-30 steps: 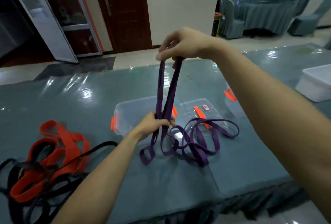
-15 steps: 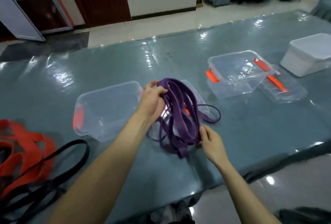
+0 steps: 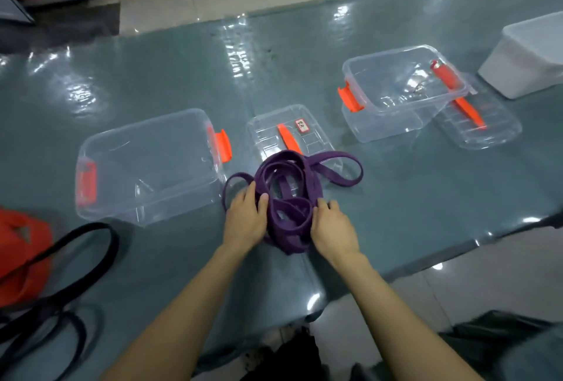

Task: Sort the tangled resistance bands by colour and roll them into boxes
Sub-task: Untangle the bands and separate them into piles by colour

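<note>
The left grip (image 3: 245, 222) is grasping the purple band (image 3: 286, 185), its thumb hooking over the left edge of the coil and its fingers lying against the outside. The right grip (image 3: 333, 228) is clasping the same coil from the other side, with its fingers curling against the right edge. Its thumb is hiding behind the loops.

The band is lying between the two grips as a loose, bunched coil resting on the desk (image 3: 182, 76). One thin loop is spilling out past the left grip. A longer loop is trailing away ahead of the right grip and to its right. Just ahead of both grips, the far edge of the coil is overlapping a clear lid (image 3: 265, 134) that is carrying an orange strip and a small label.

Left of the left grip and a little ahead, the left box (image 3: 146, 167) is sitting open near the spilled loop, its orange latches showing. Well ahead and right of the right grip, the right box (image 3: 405, 88) is partly covering a second lid (image 3: 487, 124). A white tub (image 3: 530, 57) is standing beyond that.

Well to the left of the left grip, a black band (image 3: 88, 246) is looping across the desk. A red band (image 3: 21, 255) is lying beside it at the picture's edge.
</note>
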{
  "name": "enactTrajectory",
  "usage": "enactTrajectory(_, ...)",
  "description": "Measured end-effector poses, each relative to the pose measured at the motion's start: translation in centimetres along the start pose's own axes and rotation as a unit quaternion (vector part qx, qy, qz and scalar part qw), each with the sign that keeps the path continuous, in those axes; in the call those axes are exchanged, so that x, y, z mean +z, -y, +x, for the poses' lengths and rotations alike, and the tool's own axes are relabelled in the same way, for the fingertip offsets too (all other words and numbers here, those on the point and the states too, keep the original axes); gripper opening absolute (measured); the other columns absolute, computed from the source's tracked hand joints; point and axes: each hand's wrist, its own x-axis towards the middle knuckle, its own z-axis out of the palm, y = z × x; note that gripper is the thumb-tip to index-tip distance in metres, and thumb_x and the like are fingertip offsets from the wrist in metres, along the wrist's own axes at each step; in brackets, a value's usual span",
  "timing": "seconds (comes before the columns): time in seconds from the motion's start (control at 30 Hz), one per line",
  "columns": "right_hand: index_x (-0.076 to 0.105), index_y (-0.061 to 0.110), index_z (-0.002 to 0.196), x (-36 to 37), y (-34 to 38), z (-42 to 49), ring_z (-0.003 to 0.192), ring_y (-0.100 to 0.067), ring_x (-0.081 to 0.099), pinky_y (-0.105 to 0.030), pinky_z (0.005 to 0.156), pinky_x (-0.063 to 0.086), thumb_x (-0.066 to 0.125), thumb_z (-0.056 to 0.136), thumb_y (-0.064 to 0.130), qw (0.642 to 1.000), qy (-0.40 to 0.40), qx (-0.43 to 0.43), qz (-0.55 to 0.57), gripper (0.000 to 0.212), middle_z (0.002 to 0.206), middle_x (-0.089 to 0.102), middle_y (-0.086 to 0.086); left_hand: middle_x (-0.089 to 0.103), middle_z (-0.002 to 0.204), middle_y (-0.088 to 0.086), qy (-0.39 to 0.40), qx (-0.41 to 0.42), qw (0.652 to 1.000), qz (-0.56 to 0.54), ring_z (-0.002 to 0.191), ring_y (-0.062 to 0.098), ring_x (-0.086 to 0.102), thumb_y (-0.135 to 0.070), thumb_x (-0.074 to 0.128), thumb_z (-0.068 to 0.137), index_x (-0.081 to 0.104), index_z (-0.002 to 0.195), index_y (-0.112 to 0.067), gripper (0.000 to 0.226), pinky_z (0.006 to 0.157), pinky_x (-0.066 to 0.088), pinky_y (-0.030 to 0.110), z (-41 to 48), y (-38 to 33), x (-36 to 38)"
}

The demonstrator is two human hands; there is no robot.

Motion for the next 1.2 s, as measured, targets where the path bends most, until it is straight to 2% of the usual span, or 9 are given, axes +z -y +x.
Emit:
enactTrajectory(0.2, 0.061, 0.004, 0.124, -4.9, 0.9, -2.5, 0.108, -0.036, 0.066, -0.044, 0.086, 0.050, 0.049, 0.106, 0.023, 0.983, -0.042, 0.005, -0.178, 0.029, 0.121, 0.063, -0.014, 0.069, 0.137, 0.009, -0.077, 0.087, 0.993, 0.033, 0.126, 0.032, 0.065, -0.025, 0.061, 0.108, 0.071, 0.135, -0.009, 0.033, 0.113, 0.050, 0.049, -2.3, -0.1, -4.1)
enactTrajectory(0.33, 0.070, 0.006, 0.095, -5.1, 3.9, -5.1, 0.088, -0.039, 0.067, -0.047, 0.075, 0.052, 0.066, 0.093, 0.010, 0.976, -0.095, -0.130, -0.147, 0.006, 0.098, 0.068, -0.015, 0.073, 0.112, 0.006, -0.129, 0.151, 0.970, 0.141, 0.101, 0.034, 0.070, -0.020, 0.070, 0.101, 0.075, 0.116, -0.012, 0.018, 0.091, 0.058, 0.050, -5.6, 3.7, -7.7)
enactTrajectory(0.47, 0.071, 0.012, 0.096, -1.2, 9.4, -7.5, 0.090, -0.035, 0.067, -0.046, 0.080, 0.053, 0.072, 0.088, 0.015, 0.944, -0.054, -0.272, -0.180, 0.009, 0.096, 0.070, -0.009, 0.072, 0.098, 0.010, -0.158, 0.143, 0.949, 0.231, 0.091, 0.038, 0.070, -0.015, 0.077, 0.094, 0.075, 0.100, -0.010, 0.008, 0.082, 0.057, 0.049, -9.7, 10.0, -11.8)
enactTrajectory(0.63, 0.069, 0.009, 0.087, 3.9, 17.2, -9.0, 0.091, -0.038, 0.067, -0.050, 0.086, 0.055, 0.079, 0.074, 0.013, 0.927, -0.050, -0.341, -0.145, 0.017, 0.089, 0.068, -0.014, 0.073, 0.107, 0.012, -0.159, 0.030, 0.942, 0.294, 0.100, 0.039, 0.071, -0.020, 0.073, 0.095, 0.077, 0.108, -0.007, 0.019, 0.087, 0.057, 0.051, -15.5, 20.2, -16.6)
enactTrajectory(0.77, 0.070, 0.010, 0.095, 7.8, 23.6, -10.8, 0.093, -0.039, 0.067, -0.046, 0.085, 0.051, 0.069, 0.087, 0.013, 0.913, 0.023, -0.389, -0.119, 0.009, 0.095, 0.068, -0.013, 0.062, 0.146, 0.017, -0.155, -0.058, 0.932, 0.323, 0.142, 0.042, 0.056, -0.051, 0.079, 0.086, 0.068, 0.141, -0.011, 0.068, 0.121, 0.038, 0.057, -20.5, 27.9, -20.0)
enactTrajectory(0.87, 0.064, 0.014, 0.122, 10.9, 28.1, -12.1, 0.116, -0.033, 0.062, -0.043, 0.102, 0.046, 0.054, 0.101, 0.030, 0.886, 0.101, -0.432, -0.131, 0.028, 0.119, 0.066, -0.009, 0.022, 0.178, 0.020, -0.104, -0.129, 0.926, 0.338, 0.167, 0.044, 0.013, -0.079, 0.082, 0.067, 0.030, 0.172, -0.025, 0.129, 0.133, 0.010, 0.066, -23.5, 32.1, -22.3)
enactTrajectory(0.97, 0.056, 0.014, 0.138, 13.4, 32.2, -13.0, 0.131, -0.031, 0.054, -0.044, 0.110, 0.045, 0.062, 0.098, 0.049, 0.867, 0.138, -0.466, -0.105, 0.054, 0.134, 0.059, -0.008, -0.003, 0.182, 0.017, -0.089, -0.197, 0.908, 0.359, 0.167, 0.045, -0.011, -0.085, 0.086, 0.053, -0.001, 0.175, -0.034, 0.158, 0.130, -0.005, 0.073, -25.2, 34.5, -24.6)
enactTrajectory(1.1, 0.020, 0.010, 0.167, 16.0, 37.0, -13.4, 0.161, -0.034, 0.020, -0.056, 0.128, 0.027, 0.077, 0.077, 0.075, 0.861, 0.162, -0.469, -0.115, 0.124, 0.168, 0.030, -0.015, -0.011, 0.181, 0.015, -0.134, -0.269, 0.912, 0.281, 0.168, 0.043, -0.006, -0.071, 0.094, 0.063, -0.017, 0.172, -0.034, 0.160, 0.127, 0.027, 0.072, -26.3, 36.6, -27.4)
enactTrajectory(1.2, -0.007, 0.007, 0.170, 17.7, 40.4, -12.7, 0.166, -0.034, -0.008, -0.067, 0.131, 0.006, 0.075, 0.061, 0.091, 0.873, 0.197, -0.425, -0.133, 0.160, 0.179, 0.001, -0.015, 0.027, 0.172, 0.017, -0.140, -0.291, 0.917, 0.234, 0.161, 0.042, 0.021, -0.069, 0.088, 0.076, -0.005, 0.174, -0.021, 0.144, 0.116, 0.050, 0.059, -26.6, 38.3, -28.8)
